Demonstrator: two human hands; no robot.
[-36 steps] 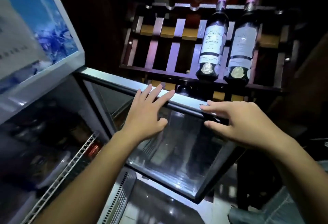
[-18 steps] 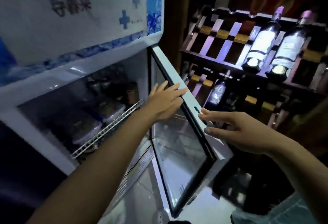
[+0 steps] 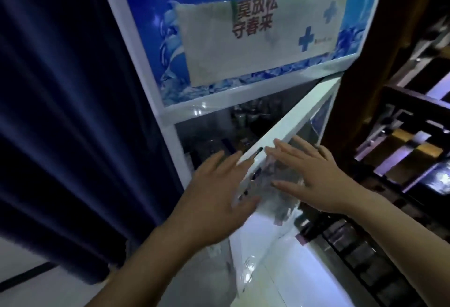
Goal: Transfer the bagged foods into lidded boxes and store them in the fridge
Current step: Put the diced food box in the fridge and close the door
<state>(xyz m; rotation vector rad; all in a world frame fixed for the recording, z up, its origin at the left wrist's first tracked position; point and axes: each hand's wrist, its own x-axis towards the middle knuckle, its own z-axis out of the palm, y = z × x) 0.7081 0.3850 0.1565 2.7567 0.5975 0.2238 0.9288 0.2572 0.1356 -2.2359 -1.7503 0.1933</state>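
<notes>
Head view: the fridge door (image 3: 287, 136) is standing partly ajar, its long free edge running as a pale diagonal from upper right, under the fridge (image 3: 168, 117) header panel, down to lower left between the two hands. The left hand (image 3: 214, 199) is lying with fingers straight and spread, its fingertips (image 3: 239, 158) touching the frame edge beside the dark handle slot; it is gripping nothing. The right hand (image 3: 314, 175) is pressing flat on the glass face, fingers likewise straight and apart, holding nothing. The gap into the cabinet is opening to the left of the door edge, so the closing push is lying from the right hand's palm leftward and away from the person (the right hand, being fully on the outer face, appears better placed to drive it). The stored boxes cannot be made out; only dim shapes are showing on the dark shelves (image 3: 231, 131) behind the gap. A dark curtain (image 3: 73, 112) is hanging at left and a wooden rack (image 3: 401, 141) is standing at right.
</notes>
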